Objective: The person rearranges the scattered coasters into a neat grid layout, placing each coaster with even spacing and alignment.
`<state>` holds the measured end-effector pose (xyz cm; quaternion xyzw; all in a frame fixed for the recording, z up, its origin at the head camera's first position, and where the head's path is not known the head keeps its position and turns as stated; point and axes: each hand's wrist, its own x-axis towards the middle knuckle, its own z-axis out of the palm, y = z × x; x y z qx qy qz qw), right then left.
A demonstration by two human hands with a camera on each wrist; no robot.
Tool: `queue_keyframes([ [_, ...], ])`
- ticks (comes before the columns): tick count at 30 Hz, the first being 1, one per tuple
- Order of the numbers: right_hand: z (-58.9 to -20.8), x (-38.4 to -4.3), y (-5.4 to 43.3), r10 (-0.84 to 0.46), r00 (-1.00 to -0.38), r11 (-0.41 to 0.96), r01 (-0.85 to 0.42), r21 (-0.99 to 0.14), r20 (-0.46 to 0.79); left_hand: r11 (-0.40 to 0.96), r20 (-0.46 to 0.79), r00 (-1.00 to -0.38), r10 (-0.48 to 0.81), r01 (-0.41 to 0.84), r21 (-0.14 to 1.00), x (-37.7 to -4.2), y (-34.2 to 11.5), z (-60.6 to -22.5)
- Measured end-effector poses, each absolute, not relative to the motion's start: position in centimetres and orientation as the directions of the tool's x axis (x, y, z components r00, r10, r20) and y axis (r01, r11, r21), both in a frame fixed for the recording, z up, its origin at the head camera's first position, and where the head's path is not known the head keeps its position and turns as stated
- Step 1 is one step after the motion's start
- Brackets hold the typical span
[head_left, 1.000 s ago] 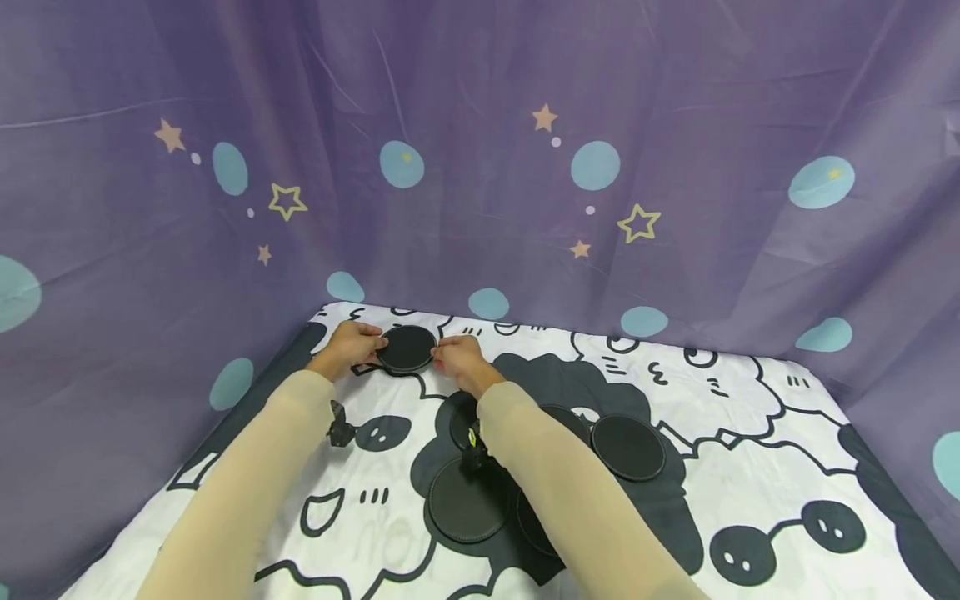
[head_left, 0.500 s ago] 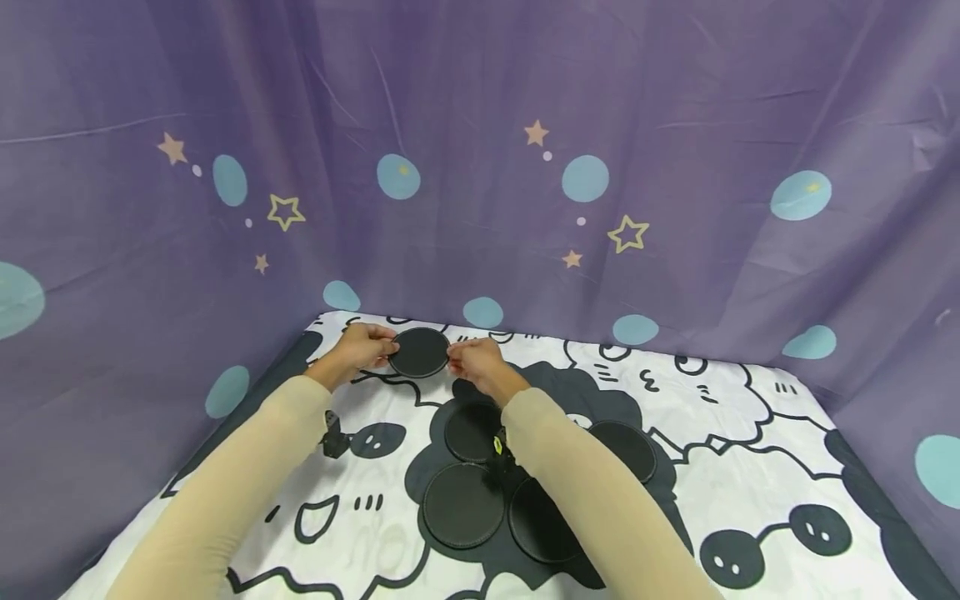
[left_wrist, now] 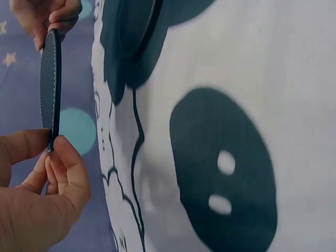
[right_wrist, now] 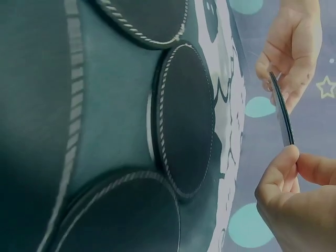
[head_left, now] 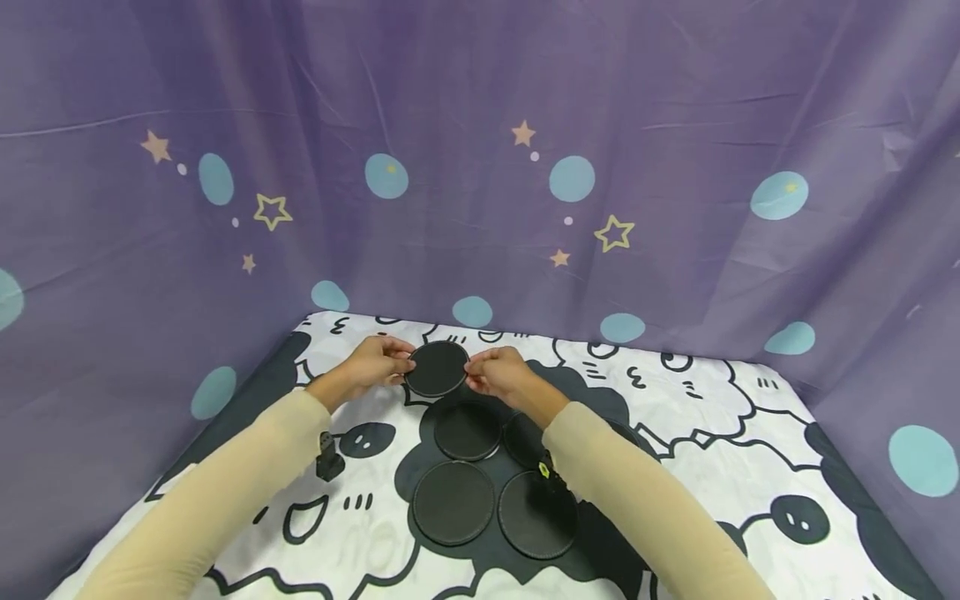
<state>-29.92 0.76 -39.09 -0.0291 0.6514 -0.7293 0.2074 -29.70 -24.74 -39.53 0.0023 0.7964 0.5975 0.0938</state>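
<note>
A round black coaster (head_left: pixel 437 368) with a stitched rim is held up above the cloth by both hands. My left hand (head_left: pixel 371 362) pinches its left edge between thumb and fingers. On the opposite edge, my right hand (head_left: pixel 504 373) pinches it the same way. Seen nearly edge-on in the left wrist view, the held coaster (left_wrist: pixel 49 84) looks thin and flat. Below the hands lie more coasters, among them one at the upper left (head_left: pixel 467 430), a front-left coaster (head_left: pixel 453 502) and a front-right coaster (head_left: pixel 537 514). My right forearm partly hides others.
A white cloth (head_left: pixel 375 542) with dark cartoon drawings covers the surface; the lying coasters sit on its dark patch. Behind and at the left, a purple curtain (head_left: pixel 480 233) with stars and blue spots hangs close to the surface's edge.
Both hands have carried the coaster rightward and slightly nearer, toward the lying coasters. The view has shifted a little, and the right forearm now uncovers more of the front coasters.
</note>
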Motion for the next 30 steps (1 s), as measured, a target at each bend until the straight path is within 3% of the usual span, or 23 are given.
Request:
queue_keyframes([
  [30,-39.2,-23.1,11.3,-0.311,-0.926,0.026,0.216,-0.976,-0.213,0.198,-0.191,-0.929,0.318,-0.132,0.971,-25.1,-15.9,-39.3],
])
